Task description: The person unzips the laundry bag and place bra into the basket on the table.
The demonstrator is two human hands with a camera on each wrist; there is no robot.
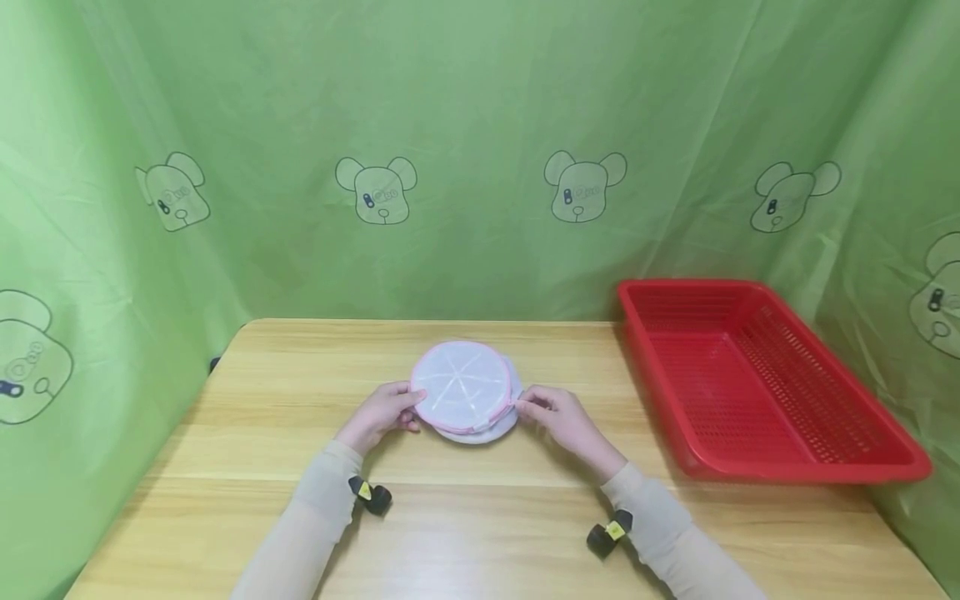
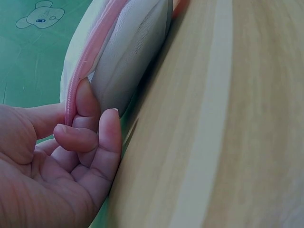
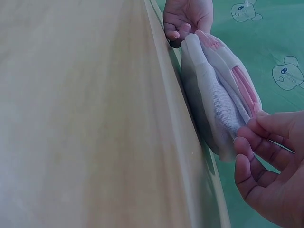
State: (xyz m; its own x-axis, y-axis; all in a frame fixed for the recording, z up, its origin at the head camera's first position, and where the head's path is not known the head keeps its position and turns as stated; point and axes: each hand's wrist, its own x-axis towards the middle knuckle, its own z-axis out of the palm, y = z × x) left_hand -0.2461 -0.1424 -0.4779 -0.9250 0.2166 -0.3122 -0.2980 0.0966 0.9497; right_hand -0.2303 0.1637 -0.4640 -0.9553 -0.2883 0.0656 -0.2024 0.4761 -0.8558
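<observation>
A round white mesh wash bag (image 1: pixel 459 387) with pink zipper trim lies flat at the middle of the table. Its top panel has pale lines spreading from the centre; a greyish lower part (image 1: pixel 491 434) shows beneath. At the left edge my left hand (image 1: pixel 382 410) pinches the pink rim, thumb on top and fingers below. Opposite, my right hand (image 1: pixel 558 419) pinches the zipper edge between thumb and forefinger. The right wrist view shows the bag (image 3: pixel 216 99) side-on, its upper layer standing a little apart from the lower one; the zipper pull itself is not clear.
A red plastic basket (image 1: pixel 663 400) with slotted walls stands on the right of the wooden table (image 1: pixel 300 367). Green curtain (image 1: pixel 480 100) with bear-head prints hangs behind and along both sides. Each forearm wears a black wrist camera (image 1: pixel 378 498).
</observation>
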